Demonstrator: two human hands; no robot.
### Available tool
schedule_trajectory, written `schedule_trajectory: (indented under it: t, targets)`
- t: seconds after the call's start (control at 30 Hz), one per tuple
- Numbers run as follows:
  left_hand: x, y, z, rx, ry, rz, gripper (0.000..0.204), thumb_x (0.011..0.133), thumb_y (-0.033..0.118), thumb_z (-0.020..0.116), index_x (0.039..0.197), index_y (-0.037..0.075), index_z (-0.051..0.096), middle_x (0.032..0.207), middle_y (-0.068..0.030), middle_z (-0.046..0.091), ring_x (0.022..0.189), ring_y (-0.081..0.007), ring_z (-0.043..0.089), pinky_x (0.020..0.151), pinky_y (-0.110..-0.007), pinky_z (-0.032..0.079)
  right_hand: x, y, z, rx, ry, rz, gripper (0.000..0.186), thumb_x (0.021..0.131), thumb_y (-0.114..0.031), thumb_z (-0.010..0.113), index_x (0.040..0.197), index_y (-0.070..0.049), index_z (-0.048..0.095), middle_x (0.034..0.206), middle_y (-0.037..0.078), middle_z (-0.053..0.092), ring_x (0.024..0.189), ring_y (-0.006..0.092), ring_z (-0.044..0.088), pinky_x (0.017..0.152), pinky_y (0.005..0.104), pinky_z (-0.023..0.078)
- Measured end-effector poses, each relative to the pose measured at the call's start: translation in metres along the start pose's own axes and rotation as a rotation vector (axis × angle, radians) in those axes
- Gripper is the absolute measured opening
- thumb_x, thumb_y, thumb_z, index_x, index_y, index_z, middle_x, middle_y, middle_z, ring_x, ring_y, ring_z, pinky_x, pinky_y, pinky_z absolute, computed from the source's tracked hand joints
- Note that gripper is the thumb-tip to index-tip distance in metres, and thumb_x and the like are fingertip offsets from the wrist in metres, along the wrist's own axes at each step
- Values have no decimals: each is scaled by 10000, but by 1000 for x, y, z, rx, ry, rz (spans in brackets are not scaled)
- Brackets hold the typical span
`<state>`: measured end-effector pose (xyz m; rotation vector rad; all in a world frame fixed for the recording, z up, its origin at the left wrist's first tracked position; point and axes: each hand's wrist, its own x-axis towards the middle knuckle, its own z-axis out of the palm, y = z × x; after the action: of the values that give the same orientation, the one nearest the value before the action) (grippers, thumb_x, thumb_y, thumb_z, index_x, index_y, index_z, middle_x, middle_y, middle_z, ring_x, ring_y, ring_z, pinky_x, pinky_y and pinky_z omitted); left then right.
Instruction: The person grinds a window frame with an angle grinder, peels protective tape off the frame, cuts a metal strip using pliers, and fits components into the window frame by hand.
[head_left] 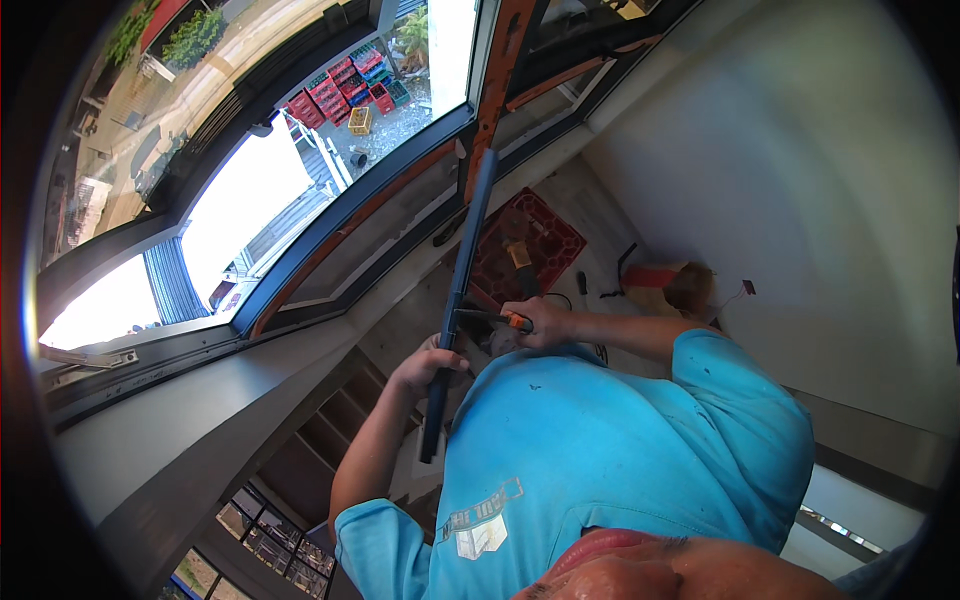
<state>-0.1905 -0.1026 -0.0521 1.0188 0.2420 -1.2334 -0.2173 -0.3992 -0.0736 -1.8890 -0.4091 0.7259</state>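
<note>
My left hand [432, 366] is closed round the lower part of a long, dark, narrow bar [466, 250], which looks like a frame profile. The bar stands steeply in front of my chest, its upper end close to the window frame. Closed in my right hand [545, 322] is a slim hand tool [518, 322] with an orange and black handle; its exact kind does not show. The tool's dark front end meets the bar, or lies just beside it, a little above my left hand.
A large window [350, 225] with dark frames fills the left, and several bottle crates [345, 88] stand outside. Below, a red crate [560, 235] carries a yellow-and-black power tool [518, 254]. A screwdriver-like tool [582, 282] and an open cardboard box [650, 277] are beside the pale wall [780, 200].
</note>
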Motion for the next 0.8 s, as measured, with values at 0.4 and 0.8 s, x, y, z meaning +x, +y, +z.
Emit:
schedule_trajectory:
  t: [0.4,0.8]
  targets:
    - [37,-28,-28,1481,826,205,267,758,151,766,927,34,596,782,-151,689,721,-302,706,656,-405,532,-3,36,28,-113,-115,436,380,756,-212,697,1080,-37,603,1021,204,681,987,377,662,835,466,508]
    - [13,-97,-63,670,312,-117,300,723,178,812,915,-4,671,835,-77,658,768,-177,629,691,-349,503,-19,42,-17,36,20,133,300,868,-211,673,1122,-70,598,969,163,698,942,329,696,804,423,523]
